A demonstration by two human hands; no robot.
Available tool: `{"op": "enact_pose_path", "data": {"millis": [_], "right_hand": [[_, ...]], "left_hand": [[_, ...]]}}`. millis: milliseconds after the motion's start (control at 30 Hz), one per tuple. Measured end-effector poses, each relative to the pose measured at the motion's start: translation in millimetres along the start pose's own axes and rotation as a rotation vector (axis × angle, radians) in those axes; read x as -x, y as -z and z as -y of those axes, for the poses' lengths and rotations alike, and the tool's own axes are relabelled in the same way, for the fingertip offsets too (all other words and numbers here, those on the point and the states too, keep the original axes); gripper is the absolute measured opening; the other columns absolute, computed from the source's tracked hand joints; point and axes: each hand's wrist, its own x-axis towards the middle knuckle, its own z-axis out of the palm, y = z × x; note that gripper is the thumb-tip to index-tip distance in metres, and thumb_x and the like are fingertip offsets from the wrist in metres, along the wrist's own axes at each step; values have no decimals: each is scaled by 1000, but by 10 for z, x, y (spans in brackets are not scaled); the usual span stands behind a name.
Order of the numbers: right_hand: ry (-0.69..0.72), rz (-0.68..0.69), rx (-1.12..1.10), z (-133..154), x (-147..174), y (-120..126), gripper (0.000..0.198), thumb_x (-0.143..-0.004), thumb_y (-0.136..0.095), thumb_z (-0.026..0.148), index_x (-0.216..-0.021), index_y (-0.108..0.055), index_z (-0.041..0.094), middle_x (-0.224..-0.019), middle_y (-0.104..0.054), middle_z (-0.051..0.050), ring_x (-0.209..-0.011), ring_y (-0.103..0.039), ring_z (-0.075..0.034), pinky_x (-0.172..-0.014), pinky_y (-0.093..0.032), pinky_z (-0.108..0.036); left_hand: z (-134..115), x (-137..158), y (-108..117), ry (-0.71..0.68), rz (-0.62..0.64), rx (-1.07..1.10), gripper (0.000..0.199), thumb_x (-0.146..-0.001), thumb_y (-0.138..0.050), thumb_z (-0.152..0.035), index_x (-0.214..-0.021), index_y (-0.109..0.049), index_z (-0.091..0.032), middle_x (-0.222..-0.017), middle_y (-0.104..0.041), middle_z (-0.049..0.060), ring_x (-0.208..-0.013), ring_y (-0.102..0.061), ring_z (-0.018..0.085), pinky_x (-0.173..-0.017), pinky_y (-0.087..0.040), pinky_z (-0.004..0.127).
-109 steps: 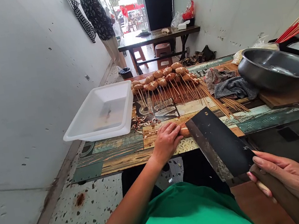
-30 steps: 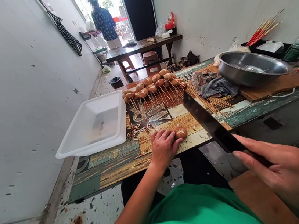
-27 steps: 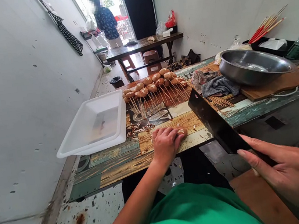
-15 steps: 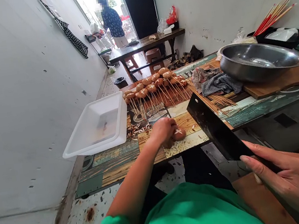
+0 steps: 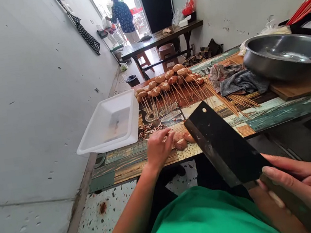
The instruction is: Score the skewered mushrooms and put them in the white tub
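Observation:
My right hand (image 5: 304, 184) is wrapped round the handle of a black cleaver (image 5: 223, 145). The broad blade points up and away to the left over the table's near edge. Just left of the blade lie shiitake mushrooms (image 5: 180, 143) with pale cuts in their brown caps, one partly hidden behind the blade. Beside them, my left hand (image 5: 159, 148) is held with its fingers loosely bent and apart; I see nothing in it. Thin mushroom trimmings (image 5: 150, 129) lie beyond that hand. Further back stand rows of skewered mushrooms (image 5: 165, 86), their sticks slanting toward me.
A white plastic tub (image 5: 110, 123) stands on the table's left. Loose bamboo skewers (image 5: 237, 103), grey rags (image 5: 243, 81) and a steel basin (image 5: 285, 54) on a wooden board (image 5: 301, 86) occupy the right. A person (image 5: 124, 18) stands beyond a second table (image 5: 151, 43).
My left hand has drawn back leftward off the mushrooms and its fingers have loosened. The cleaver has come nearer to them, its blade turned more flatly toward me. The view has shifted slightly.

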Motion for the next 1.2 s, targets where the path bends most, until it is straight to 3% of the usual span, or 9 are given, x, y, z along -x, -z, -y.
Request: {"op": "enact_pose_path", "data": {"millis": [100, 300, 600, 933, 1200], "right_hand": [[-165, 98, -144, 72, -35, -143, 60, -79, -72, 68, -113, -75, 19, -65, -63, 0, -47, -51, -13, -42, -43, -25], [-179, 120, -123, 89, -129, -275, 61, -75, -75, 70, -106, -75, 18, -67, -64, 0, -47, -52, -13, -42, -46, -25], [-234, 135, -170, 53, -158, -267, 55, -72, -79, 71, -79, -67, 18, -64, -62, 1, -45, -52, -11, -39, -45, -23], [-239, 130, -170, -76, -202, -216, 59, -67, -80, 74, -81, -67, 18, -64, -65, 0, -44, -52, -11, -39, -45, -23], [-204, 211, -216, -205, -311, -188, 52, -74, -78, 69, -78, -65, 18, -65, -64, 0, -43, -51, -10, -39, -44, -23]], "left_hand": [[-13, 330, -24, -84, -52, 62, 24, -100, -62, -36, -114, -70, -19, -111, -76, 10, -108, -70, 24, -99, -56, 42], [-3, 499, -157, -93, -5, 95, 27, -100, -61, -33, -123, -67, -20, -127, -71, 12, -123, -65, 26, -107, -53, 48], [8, 499, -204, -122, -62, 151, 25, -100, -62, -31, -120, -69, -19, -121, -74, 12, -118, -68, 25, -106, -55, 48], [25, 495, -208, -137, -86, 173, 26, -98, -65, -29, -122, -70, -21, -120, -74, 11, -116, -70, 27, -103, -56, 48], [29, 486, -209, -121, -80, 181, 23, -96, -68, -27, -116, -74, -19, -115, -76, 12, -112, -71, 28, -103, -56, 48]]}}
